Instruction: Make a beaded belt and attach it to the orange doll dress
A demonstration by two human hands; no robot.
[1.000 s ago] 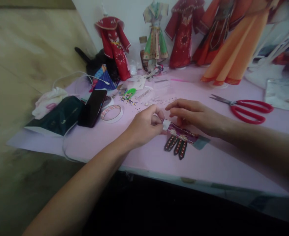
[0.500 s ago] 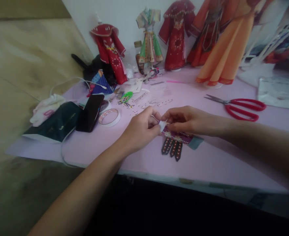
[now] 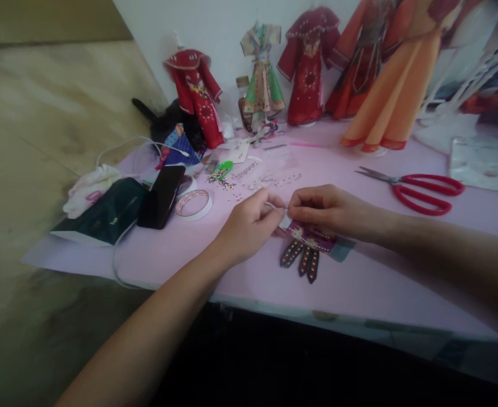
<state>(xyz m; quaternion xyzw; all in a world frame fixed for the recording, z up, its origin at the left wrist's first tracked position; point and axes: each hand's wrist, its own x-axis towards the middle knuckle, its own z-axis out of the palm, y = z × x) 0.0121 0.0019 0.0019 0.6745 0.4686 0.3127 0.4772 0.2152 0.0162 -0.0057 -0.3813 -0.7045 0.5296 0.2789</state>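
Note:
A small purple fabric piece (image 3: 310, 236) with pale bead trim lies under my hands, its right end grey-green (image 3: 342, 249). Dark pointed strips (image 3: 309, 263) dotted with studs stick out from its near side and fan apart on the table. My left hand (image 3: 255, 223) is closed in a pinch at the whitish left end (image 3: 286, 219) of the piece. Fingertips of my right hand (image 3: 325, 209) are pressed together at the upper edge of that same end, almost touching the left fingertips. What exactly lies between the right fingertips is too small to tell.
Red-handled scissors (image 3: 422, 189) lie at the right. To the left are a tape roll (image 3: 193, 206), a black phone (image 3: 161, 196) and a dark green box (image 3: 104, 215). Loose beads (image 3: 221, 178) are scattered beyond my hands. Miniature dresses (image 3: 308, 73) stand along the wall.
The right fingers have drawn together into a tighter pinch at the whitish end. The studded strips have spread apart into two groups. The whole view has shifted slightly.

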